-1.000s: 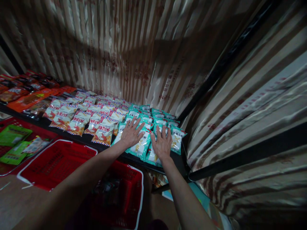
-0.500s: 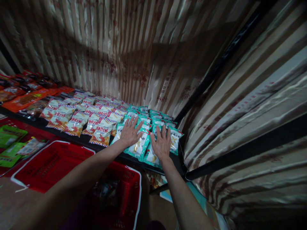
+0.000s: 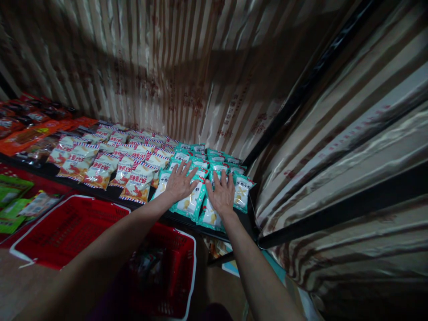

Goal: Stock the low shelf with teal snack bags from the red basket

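Several teal-and-white snack bags lie in overlapping rows at the right end of a black shelf. My left hand rests flat on the bags of the left rows, fingers spread. On the bags just to the right lies my right hand, also flat with its fingers apart. Neither hand grips a bag; the palms hide parts of the bags beneath. Left of the teal bags are rows of white-and-orange snack bags with striped edges.
Orange and red packets fill the shelf's left end. Below stand a red basket with a white rim and a second red basket holding dark packets. Green packets lie at far left. A striped curtain and black poles enclose the shelf.
My right hand has shifted slightly left on the teal bags. My left hand stays flat in about the same place. The view has moved a little to the right.
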